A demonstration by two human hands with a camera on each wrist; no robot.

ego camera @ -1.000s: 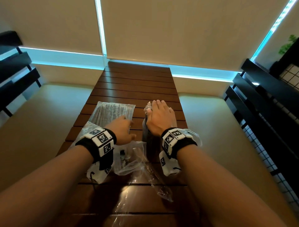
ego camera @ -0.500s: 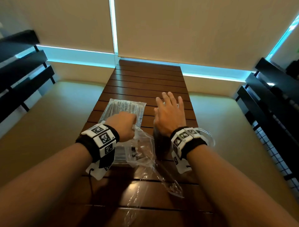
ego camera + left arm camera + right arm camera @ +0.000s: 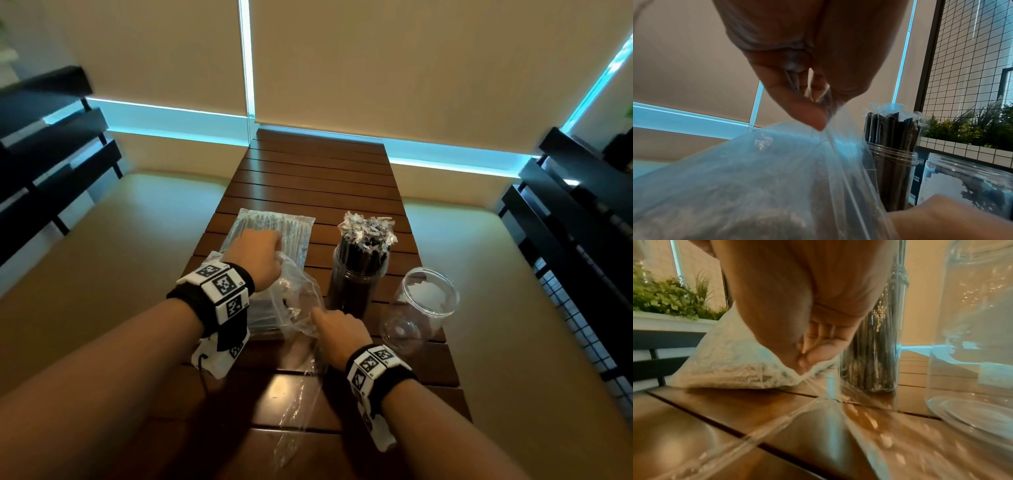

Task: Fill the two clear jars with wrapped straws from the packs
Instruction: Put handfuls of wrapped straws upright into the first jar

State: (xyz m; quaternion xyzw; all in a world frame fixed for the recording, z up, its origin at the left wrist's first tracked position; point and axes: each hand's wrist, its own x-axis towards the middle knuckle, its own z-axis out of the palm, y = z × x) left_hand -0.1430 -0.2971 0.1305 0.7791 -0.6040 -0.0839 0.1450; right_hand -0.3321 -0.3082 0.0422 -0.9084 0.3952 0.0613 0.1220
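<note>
A clear jar (image 3: 356,277) (image 3: 894,170) (image 3: 869,353) packed with black wrapped straws stands mid-table. To its right stands an empty clear jar (image 3: 419,308) (image 3: 970,181) (image 3: 972,337). A sealed straw pack (image 3: 274,229) lies flat further back on the left. An opened clear plastic pack (image 3: 291,301) (image 3: 756,178) (image 3: 735,363) with some straws lies near me. My left hand (image 3: 260,253) (image 3: 818,116) pinches the bag's upper edge. My right hand (image 3: 337,330) (image 3: 807,360) pinches its lower edge close to the table.
The slatted wooden table (image 3: 318,181) is narrow, with beige floor on both sides. Loose clear plastic (image 3: 294,404) trails toward me. Dark slatted benches (image 3: 51,154) stand left and right, a wire grid panel (image 3: 972,65) and plants (image 3: 663,296) beyond.
My right hand left the top of the filled jar, came back toward me and took the open bag's edge. The left hand lifted the bag's other edge. The camera tilted down.
</note>
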